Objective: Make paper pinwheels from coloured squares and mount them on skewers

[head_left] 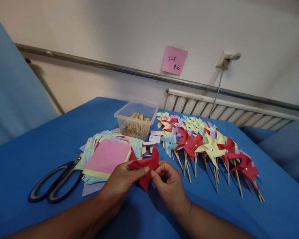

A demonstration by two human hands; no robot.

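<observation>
A red paper pinwheel (151, 162) is held up between my two hands at the front middle of the table, its blades bent inward. My left hand (122, 182) grips it from the left, thumb pressed near its centre. From the right, the thumb and fingers of my right hand (169, 184) pinch another part of it. Whether a pin or stick is in my fingers is hidden. Just beyond my left hand lies a stack of coloured paper squares (108, 156), a pink one on top. Behind the pinwheel sits a small open box (147, 149).
Large scissors (57, 182) lie left of the papers. A clear plastic box (136, 119) with short wooden sticks stands behind them. Many finished pinwheels (211, 149) on sticks are heaped at the right. All rest on a blue cloth (72, 129); a radiator (229, 109) lines the wall.
</observation>
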